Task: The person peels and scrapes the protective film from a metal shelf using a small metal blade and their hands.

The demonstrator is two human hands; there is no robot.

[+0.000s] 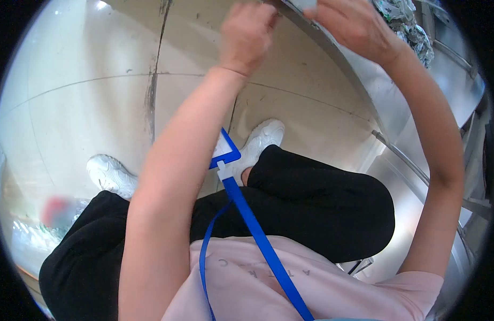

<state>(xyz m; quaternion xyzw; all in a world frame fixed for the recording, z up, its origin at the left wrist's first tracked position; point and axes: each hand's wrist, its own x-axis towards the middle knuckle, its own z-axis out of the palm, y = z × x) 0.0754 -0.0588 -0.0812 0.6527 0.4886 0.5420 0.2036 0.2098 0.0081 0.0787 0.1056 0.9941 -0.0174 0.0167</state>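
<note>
My left hand (249,37) is raised at the top of the view, over the tiled floor. Its fingers are curled closed, and what they hold, if anything, is hidden. To the right, my right hand (356,29) is beside the curved rim of a metal surface (346,61). Its fingers look bent together near the top edge, where they are partly cut off. I cannot make out anything in them. Crumpled silvery-green material (410,29) lies just right of that hand.
A blue lanyard (257,222) with a badge (225,150) hangs over my lap. Metal bars (402,155) run along the right side. Clear plastic (36,238) and a blurred red thing (55,211) are at the lower left. My white shoes (112,174) rest on the floor (92,112).
</note>
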